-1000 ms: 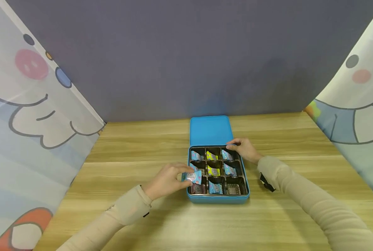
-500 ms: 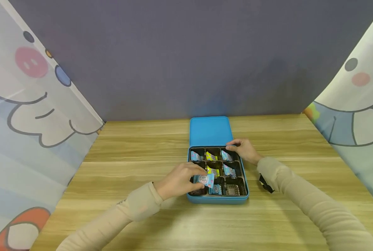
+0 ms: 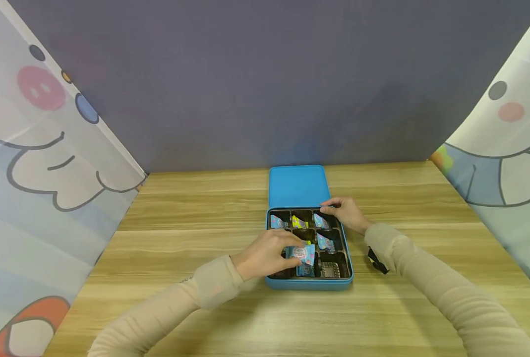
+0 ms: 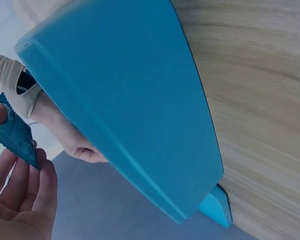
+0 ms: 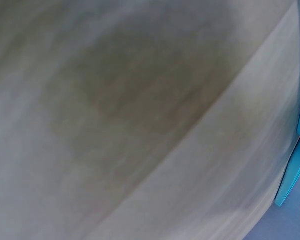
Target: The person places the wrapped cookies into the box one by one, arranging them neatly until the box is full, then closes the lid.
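Note:
My left hand (image 3: 265, 255) pinches a blue wrapped candy (image 3: 304, 254) between thumb and fingers, above the front part of a blue box (image 3: 309, 285). In the left wrist view the same candy (image 4: 17, 135) hangs clear of the box wall. The black tray inside has several compartments with blue and yellow candies; my left hand hides some of them. A yellow candy (image 3: 299, 222) lies in the back middle one, while the front right compartment (image 3: 330, 269) shows its bare bottom. My right hand (image 3: 346, 213) grips the box's far right corner.
The box's blue lid (image 3: 298, 186) lies open behind it, towards the grey back wall (image 3: 265, 84). A wooden table (image 3: 193, 208) carries everything. Printed cartoon curtains (image 3: 37, 139) hang at both sides.
My left hand has moved to the right with the candy, from the box's left edge to over its front middle compartments. My right hand stays at the corner.

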Tool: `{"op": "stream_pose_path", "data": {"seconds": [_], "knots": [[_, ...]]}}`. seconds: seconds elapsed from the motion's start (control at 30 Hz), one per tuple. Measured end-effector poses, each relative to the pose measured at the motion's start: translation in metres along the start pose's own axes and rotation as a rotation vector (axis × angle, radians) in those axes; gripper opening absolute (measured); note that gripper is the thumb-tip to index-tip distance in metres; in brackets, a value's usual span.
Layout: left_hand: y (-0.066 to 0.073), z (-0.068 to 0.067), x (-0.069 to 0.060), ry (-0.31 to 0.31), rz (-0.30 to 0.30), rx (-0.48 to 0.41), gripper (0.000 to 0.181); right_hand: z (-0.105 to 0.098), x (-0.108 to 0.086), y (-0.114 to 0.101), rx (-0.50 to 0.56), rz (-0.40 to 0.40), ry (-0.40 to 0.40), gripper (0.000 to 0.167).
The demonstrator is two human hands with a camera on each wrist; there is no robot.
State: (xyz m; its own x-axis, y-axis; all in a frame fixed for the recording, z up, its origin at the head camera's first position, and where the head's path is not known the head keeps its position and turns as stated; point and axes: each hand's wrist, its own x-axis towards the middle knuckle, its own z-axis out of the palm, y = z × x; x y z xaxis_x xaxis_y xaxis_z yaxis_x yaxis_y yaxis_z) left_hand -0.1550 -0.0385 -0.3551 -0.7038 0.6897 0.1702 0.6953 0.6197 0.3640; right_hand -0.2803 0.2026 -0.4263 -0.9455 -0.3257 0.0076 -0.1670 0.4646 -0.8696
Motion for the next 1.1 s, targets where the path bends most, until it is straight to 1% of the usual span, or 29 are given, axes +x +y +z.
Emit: {"op": "stream_pose_path", "data": {"seconds": [0.13,0.27,0.47,0.63,0.73,0.9,0.97,1.1], "knots": [[0.0,0.005,0.004,-0.01,-0.018,0.01,0.032,0.002,0.001,0.001,-0.002,0.003,0.0,0.028],[0.002,0.006,0.007,-0.024,-0.042,0.014,0.031,0.002,0.003,0.001,-0.006,0.001,0.008,0.029],[0.011,0.007,0.011,-0.057,-0.066,-0.022,0.031,0.001,0.003,0.0,-0.008,-0.002,0.005,0.03],[0.018,0.01,0.014,-0.088,-0.08,-0.022,0.031,0.0,0.001,0.0,-0.004,0.008,-0.014,0.029],[0.022,0.013,0.018,-0.113,-0.072,-0.004,0.031,0.0,0.0,0.0,-0.003,0.004,-0.022,0.03],[0.025,0.019,0.027,-0.151,-0.027,0.055,0.033,0.0,0.001,0.0,-0.001,-0.009,-0.012,0.03],[0.026,0.021,0.03,-0.158,-0.017,0.062,0.033,-0.001,0.001,0.0,0.0,-0.008,-0.012,0.029],[0.028,0.023,0.036,-0.172,-0.024,0.041,0.034,-0.001,0.0,-0.002,-0.002,0.001,-0.019,0.029]]}}
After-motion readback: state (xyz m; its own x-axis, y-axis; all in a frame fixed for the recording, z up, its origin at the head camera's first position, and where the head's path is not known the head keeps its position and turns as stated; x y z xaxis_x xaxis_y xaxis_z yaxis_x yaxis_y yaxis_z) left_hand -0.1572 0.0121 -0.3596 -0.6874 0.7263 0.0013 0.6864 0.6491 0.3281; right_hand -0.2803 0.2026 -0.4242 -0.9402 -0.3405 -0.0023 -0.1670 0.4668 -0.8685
